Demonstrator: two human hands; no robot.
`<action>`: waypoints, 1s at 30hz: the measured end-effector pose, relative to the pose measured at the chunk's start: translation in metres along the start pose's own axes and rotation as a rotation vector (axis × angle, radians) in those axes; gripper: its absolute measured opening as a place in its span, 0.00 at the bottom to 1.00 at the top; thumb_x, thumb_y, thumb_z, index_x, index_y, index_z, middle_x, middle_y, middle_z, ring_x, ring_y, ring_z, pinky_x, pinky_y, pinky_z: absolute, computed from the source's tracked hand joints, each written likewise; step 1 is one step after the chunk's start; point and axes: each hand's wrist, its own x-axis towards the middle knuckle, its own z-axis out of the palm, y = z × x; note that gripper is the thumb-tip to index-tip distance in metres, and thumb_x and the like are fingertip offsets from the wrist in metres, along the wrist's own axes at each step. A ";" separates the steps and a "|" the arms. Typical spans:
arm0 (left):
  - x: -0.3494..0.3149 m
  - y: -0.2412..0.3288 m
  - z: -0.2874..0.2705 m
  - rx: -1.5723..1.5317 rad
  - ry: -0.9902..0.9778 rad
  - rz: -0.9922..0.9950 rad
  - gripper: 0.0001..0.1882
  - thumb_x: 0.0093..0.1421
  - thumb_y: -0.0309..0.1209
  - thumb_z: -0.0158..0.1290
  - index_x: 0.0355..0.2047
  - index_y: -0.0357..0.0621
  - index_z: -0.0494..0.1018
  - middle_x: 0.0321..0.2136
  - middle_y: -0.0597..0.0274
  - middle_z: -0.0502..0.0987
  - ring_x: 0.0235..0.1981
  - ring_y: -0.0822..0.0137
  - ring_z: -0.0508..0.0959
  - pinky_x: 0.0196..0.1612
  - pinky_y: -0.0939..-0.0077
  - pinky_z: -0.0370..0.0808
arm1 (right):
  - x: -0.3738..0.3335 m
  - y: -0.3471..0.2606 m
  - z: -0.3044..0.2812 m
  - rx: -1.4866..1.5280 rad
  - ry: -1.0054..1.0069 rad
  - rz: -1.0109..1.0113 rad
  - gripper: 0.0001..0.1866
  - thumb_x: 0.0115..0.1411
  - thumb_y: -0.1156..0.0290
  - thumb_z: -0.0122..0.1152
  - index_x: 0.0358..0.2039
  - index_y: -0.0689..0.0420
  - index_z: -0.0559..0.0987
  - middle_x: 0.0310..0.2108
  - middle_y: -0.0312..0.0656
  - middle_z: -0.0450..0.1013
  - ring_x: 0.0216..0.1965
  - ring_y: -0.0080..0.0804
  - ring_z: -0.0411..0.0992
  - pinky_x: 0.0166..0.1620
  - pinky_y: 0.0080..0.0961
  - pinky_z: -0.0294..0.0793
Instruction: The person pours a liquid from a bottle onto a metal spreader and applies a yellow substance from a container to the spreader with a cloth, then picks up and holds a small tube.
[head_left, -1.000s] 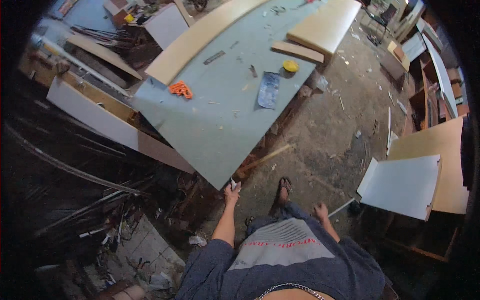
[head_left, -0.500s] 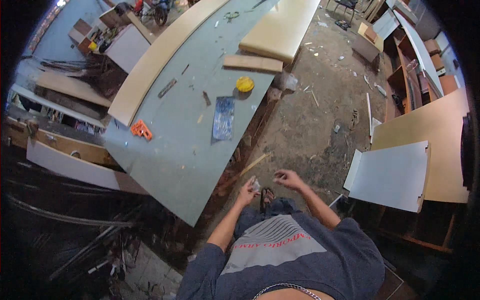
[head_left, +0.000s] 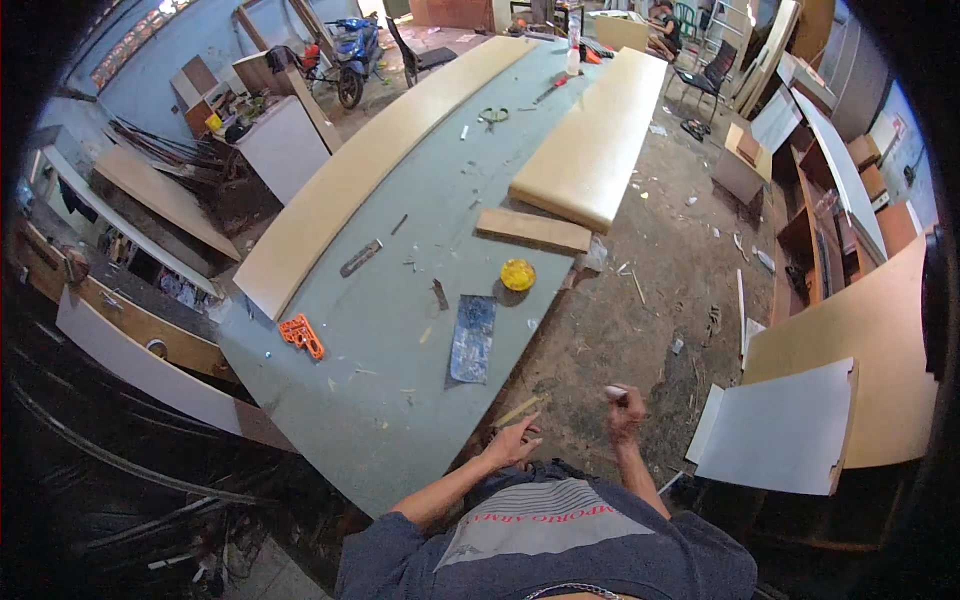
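My right hand, over the floor right of the table, is closed around a small whitish object; its kind cannot be made out. My left hand is held near the table's right edge with its fingers apart and nothing seen in them. Closest to it on the grey-green tabletop lies a paint-smeared blue sheet. Beyond the sheet are a round yellow container and a wooden block. An orange plastic tool rests at the table's left side.
Two long pale boards, one on the left and one on the right, lie along the table. Scissors sit between them. White and tan panels lean at the right. Scraps litter the floor. A person sits far back.
The whitish object was at my left hand and is now in my right, which has moved right. My left hand has opened. The view has tilted up, showing more of the far room.
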 end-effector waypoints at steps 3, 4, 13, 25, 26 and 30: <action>-0.003 0.011 -0.036 -0.002 0.043 0.244 0.29 0.64 0.34 0.53 0.64 0.45 0.62 0.43 0.52 0.79 0.39 0.59 0.82 0.44 0.64 0.77 | -0.004 0.122 -0.019 -0.658 -0.490 0.078 0.07 0.55 0.73 0.65 0.33 0.62 0.79 0.26 0.53 0.75 0.28 0.48 0.76 0.36 0.36 0.74; -0.006 0.004 -0.042 -0.001 0.063 0.241 0.29 0.64 0.34 0.53 0.64 0.45 0.62 0.43 0.52 0.79 0.39 0.59 0.82 0.44 0.64 0.77 | -0.002 0.135 -0.020 -0.654 -0.496 0.058 0.07 0.55 0.73 0.65 0.33 0.62 0.79 0.26 0.53 0.75 0.28 0.48 0.76 0.36 0.36 0.74; 0.026 -0.005 -0.102 0.261 0.355 0.382 0.19 0.63 0.32 0.55 0.54 0.47 0.74 0.28 0.59 0.82 0.26 0.66 0.84 0.30 0.70 0.79 | 0.112 0.018 0.072 -0.256 -0.097 0.161 0.12 0.61 0.64 0.62 0.34 0.60 0.74 0.30 0.49 0.77 0.31 0.44 0.78 0.35 0.38 0.74; 0.146 0.019 -0.107 0.169 0.470 0.355 0.22 0.59 0.29 0.59 0.54 0.48 0.74 0.28 0.59 0.81 0.23 0.68 0.81 0.26 0.73 0.77 | 0.338 0.072 0.036 -0.064 -0.031 0.306 0.18 0.55 0.65 0.70 0.43 0.61 0.80 0.34 0.42 0.79 0.33 0.28 0.77 0.37 0.29 0.76; 0.163 0.026 -0.107 0.165 0.427 0.383 0.22 0.59 0.29 0.59 0.54 0.48 0.74 0.28 0.59 0.81 0.23 0.68 0.81 0.26 0.73 0.77 | 0.363 0.072 0.015 -0.075 0.002 0.273 0.18 0.55 0.66 0.70 0.43 0.59 0.80 0.34 0.42 0.79 0.33 0.28 0.77 0.37 0.29 0.76; 0.216 0.047 -0.113 0.274 0.362 0.463 0.19 0.59 0.29 0.58 0.51 0.48 0.76 0.27 0.59 0.82 0.22 0.66 0.81 0.25 0.72 0.77 | 0.449 0.048 -0.055 -0.251 0.045 0.149 0.16 0.54 0.68 0.71 0.42 0.59 0.80 0.34 0.43 0.80 0.33 0.28 0.77 0.38 0.28 0.76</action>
